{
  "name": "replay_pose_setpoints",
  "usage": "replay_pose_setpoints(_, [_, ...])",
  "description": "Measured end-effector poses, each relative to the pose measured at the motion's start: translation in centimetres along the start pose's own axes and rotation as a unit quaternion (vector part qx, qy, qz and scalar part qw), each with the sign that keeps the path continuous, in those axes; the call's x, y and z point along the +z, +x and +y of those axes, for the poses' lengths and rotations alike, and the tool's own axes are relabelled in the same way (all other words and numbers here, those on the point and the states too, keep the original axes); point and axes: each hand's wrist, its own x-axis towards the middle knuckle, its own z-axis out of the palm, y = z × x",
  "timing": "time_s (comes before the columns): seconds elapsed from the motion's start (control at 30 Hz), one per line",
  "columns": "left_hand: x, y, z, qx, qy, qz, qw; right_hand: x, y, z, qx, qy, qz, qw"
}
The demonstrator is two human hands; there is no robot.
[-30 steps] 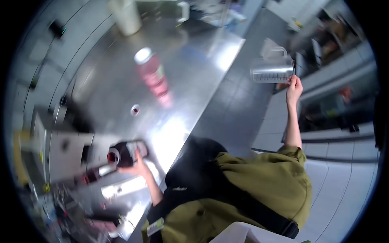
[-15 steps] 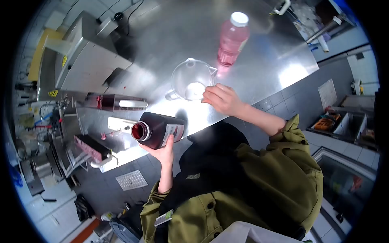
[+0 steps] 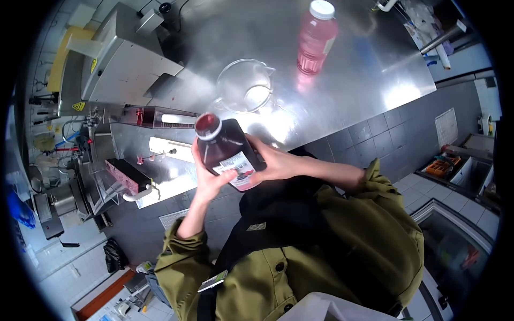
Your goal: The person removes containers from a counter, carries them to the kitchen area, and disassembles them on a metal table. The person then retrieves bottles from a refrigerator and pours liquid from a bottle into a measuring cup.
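Both hands hold a dark, open-mouthed bottle (image 3: 222,147) with a white label, tilted with its neck toward the upper left. My left hand (image 3: 206,179) wraps its left side and lower front, thumb on the label. My right hand (image 3: 273,160) grips its right side and base. Just beyond the bottle, a clear measuring jug (image 3: 235,80) stands on the steel table (image 3: 369,85), apart from both hands. Farther back stands a pink bottle (image 3: 317,40) with a white cap.
A steel machine (image 3: 128,69) stands at the back left. Near it are a clear container with a white handle (image 3: 179,119) and a dark pink-sided container (image 3: 124,176). Plastic bags (image 3: 420,16) lie at the far right corner.
My right hand has let go of the jug, now standing on the table, and taken hold of the dark bottle. The dark bottle has been raised and turned, its neck now pointing more upward.
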Motion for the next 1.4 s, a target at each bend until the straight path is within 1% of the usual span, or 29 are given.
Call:
replay_pose_setpoints(0.03, [-0.2, 0.6, 0.6, -0.028, -0.013, -0.018, 0.999, 0.3, 0.2, -0.3, 0.054, 0.080, 0.010, 0.995])
replay_pose_setpoints(0.1, [-1.0, 1.8, 1.4, -0.103, -0.029, -0.055, 0.993, 0.9, 0.4, -1.4, 0.070, 0.139, 0.038, 0.987])
replay_pose_setpoints(0.17, [-1.3, 2.9, 2.6, -0.179, -0.017, -0.066, 0.982, 2.8, 1.2, 0.0, 0.021, 0.194, 0.087, 0.977])
replay_pose_setpoints(0.23, [-1.6, 3.7, 4.1, -0.229, 0.002, -0.075, 0.971, 4.3, 1.8, 0.4, 0.043, 0.254, 0.111, 0.960])
replay_pose_setpoints(0.27, [-1.4, 4.1, 5.1, -0.256, 0.015, -0.079, 0.963, 4.9, 2.4, 0.1, 0.016, 0.276, 0.118, 0.954])
replay_pose_setpoints(0.3, [-1.3, 4.5, 6.0, -0.282, 0.028, -0.082, 0.955, 5.5, 2.7, -0.3, 0.006, 0.350, 0.120, 0.929])
replay_pose_setpoints(0.37, [-1.5, 5.4, 7.4, -0.315, 0.081, -0.106, 0.940, 5.7, 2.7, -2.9, 0.040, 0.394, 0.153, 0.905])
replay_pose_setpoints(0.4, [-1.3, 5.7, 8.2, -0.333, 0.087, -0.101, 0.934, 5.8, 2.9, -3.5, 0.032, 0.426, 0.141, 0.893])
replay_pose_setpoints(0.43, [-1.1, 5.9, 9.0, -0.350, 0.093, -0.094, 0.927, 5.8, 3.0, -4.2, 0.043, 0.456, 0.139, 0.878])
replay_pose_setpoints(0.5, [-1.2, 6.6, 10.2, -0.365, 0.132, -0.116, 0.914, 5.9, 3.4, -5.4, 0.067, 0.512, 0.133, 0.846])
replay_pose_setpoints(0.53, [-1.5, 6.9, 10.7, -0.373, 0.145, -0.127, 0.908, 6.3, 3.6, -5.7, 0.055, 0.531, 0.149, 0.832])
replay_pose_setpoints(0.57, [-1.8, 7.3, 11.1, -0.381, 0.157, -0.139, 0.901, 6.4, 3.9, -5.7, 0.049, 0.536, 0.123, 0.834])
replay_pose_setpoints(0.63, [-2.0, 7.8, 11.7, -0.351, 0.184, -0.184, 0.899, 6.4, 4.3, -5.6, 0.036, 0.545, 0.071, 0.835])
replay_pose_setpoints(0.67, [-1.9, 7.9, 12.0, -0.337, 0.197, -0.206, 0.897, 6.3, 4.4, -5.7, 0.031, 0.528, 0.065, 0.846])
replay_pose_setpoints(0.77, [-0.3, 8.5, 13.1, -0.364, 0.238, -0.212, 0.875, 6.1, 4.1, -6.4, 0.052, 0.542, 0.075, 0.835])
replay_pose_setpoints(0.87, [-0.2, 8.9, 13.0, -0.377, 0.242, -0.189, 0.874, 6.9, 4.7, -5.9, 0.008, 0.592, 0.084, 0.802])
replay_pose_setpoints(0.97, [0.1, 9.1, 12.9, -0.378, 0.247, -0.184, 0.873, 7.2, 5.7, -5.1, -0.055, 0.586, 0.097, 0.802])
replay_pose_setpoints(1.0, [-0.1, 9.1, 12.7, -0.381, 0.247, -0.182, 0.872, 7.5, 5.2, -5.1, -0.038, 0.592, 0.118, 0.796])
replay_pose_setpoints(1.13, [-0.1, 9.1, 12.5, -0.388, 0.252, -0.171, 0.870, 8.0, 5.8, -4.3, -0.072, 0.583, 0.119, 0.801])
replay_pose_setpoints(1.23, [0.0, 8.9, 12.6, -0.392, 0.251, -0.153, 0.872, 8.1, 5.5, -4.5, -0.071, 0.586, 0.134, 0.796])
replay_pose_setpoints(1.33, [0.0, 8.8, 12.5, -0.391, 0.244, -0.143, 0.876, 7.3, 4.6, -5.0, -0.045, 0.567, 0.121, 0.814])
replay_pose_setpoints(1.4, [0.2, 8.7, 12.5, -0.389, 0.251, -0.134, 0.876, 7.3, 4.5, -4.9, -0.056, 0.571, 0.116, 0.811])
